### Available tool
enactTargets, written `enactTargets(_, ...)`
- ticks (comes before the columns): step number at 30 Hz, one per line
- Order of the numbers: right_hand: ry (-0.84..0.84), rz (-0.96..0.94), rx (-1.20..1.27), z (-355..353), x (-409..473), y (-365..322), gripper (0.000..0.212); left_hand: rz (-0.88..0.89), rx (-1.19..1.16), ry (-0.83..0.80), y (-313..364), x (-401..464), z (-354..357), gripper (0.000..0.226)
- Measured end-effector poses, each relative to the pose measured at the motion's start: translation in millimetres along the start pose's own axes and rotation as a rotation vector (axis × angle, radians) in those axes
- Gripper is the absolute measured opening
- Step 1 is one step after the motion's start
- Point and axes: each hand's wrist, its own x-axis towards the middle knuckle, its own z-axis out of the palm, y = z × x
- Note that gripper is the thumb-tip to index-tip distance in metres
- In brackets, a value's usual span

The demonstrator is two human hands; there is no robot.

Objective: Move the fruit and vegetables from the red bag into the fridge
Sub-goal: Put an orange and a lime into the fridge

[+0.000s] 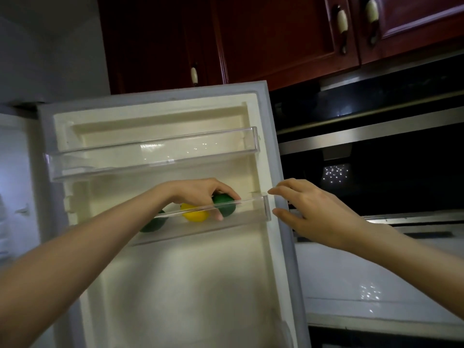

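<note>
The fridge door [160, 285] stands open towards me, with two clear plastic door shelves. In the lower door shelf [251, 214] lie a dark green fruit [150, 226] at the left, a yellow fruit [194, 214] in the middle and another dark green fruit [224, 205] at the right. My left hand [203, 192] reaches into that shelf and grips the right green fruit from above. My right hand [311, 212] holds the door's right edge beside the shelf end, fingers loosely bent round it. The red bag is out of view.
The upper door shelf [155, 156] holds nothing I can see. The fridge interior [15, 184] shows at the far left. To the right are a white counter [371, 285], a black built-in oven [376, 172] and dark red wall cabinets [276, 38] above.
</note>
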Motion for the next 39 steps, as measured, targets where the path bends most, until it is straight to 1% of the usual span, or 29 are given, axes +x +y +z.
enactTargets(4,-0.021,0.004,-0.014,4.7,-2.1,1.4,0.048,0.051,0.025,0.039,-1.4,7.9,5.5,0.057)
enactTargets(8,-0.021,0.015,-0.018,8.7,-3.0,2.9,0.048,0.096,-0.036,0.065,-5.3,8.0,8.0,0.058)
enactTargets(11,-0.027,0.023,-0.029,11.9,-5.1,2.8,0.048,0.129,-0.064,0.067,-7.9,6.0,8.1,0.053)
enactTargets(14,-0.042,0.026,-0.040,14.6,-6.0,2.3,0.049,0.121,-0.066,0.083,-7.5,1.7,5.3,0.044)
enactTargets(18,-0.067,0.031,-0.059,13.6,-10.1,4.4,0.051,0.068,-0.102,0.192,3.0,-14.6,6.2,0.034)
enactTargets(21,-0.063,0.033,-0.071,5.4,-19.5,7.5,0.052,0.055,0.099,0.367,18.3,-30.6,14.2,0.040)
enactTargets(24,-0.053,0.052,-0.090,-10.9,-35.9,11.0,0.052,0.027,0.262,0.511,39.4,-44.7,22.2,0.054)
enactTargets(26,-0.053,0.069,-0.117,-24.6,-51.0,15.7,0.052,0.001,0.325,0.578,59.0,-52.6,30.9,0.068)
enactTargets(27,-0.052,0.079,-0.130,-32.2,-59.3,19.0,0.052,-0.013,0.336,0.618,70.7,-55.9,37.6,0.070)
enactTargets(30,-0.047,0.115,-0.164,-55.9,-86.5,33.2,0.053,-0.015,0.325,0.737,111.0,-61.3,65.3,0.073)
enactTargets(32,-0.050,0.148,-0.188,-70.8,-107.8,44.6,0.053,-0.010,0.310,0.780,138.1,-59.0,86.6,0.073)
enactTargets(36,-0.076,0.237,-0.242,-94.9,-159.0,69.6,0.053,-0.016,0.240,0.790,190.3,-42.1,134.1,0.061)
enactTargets(39,-0.089,0.314,-0.258,-110.9,-200.1,89.2,0.052,-0.006,0.182,0.781,228.4,-23.0,169.5,0.060)
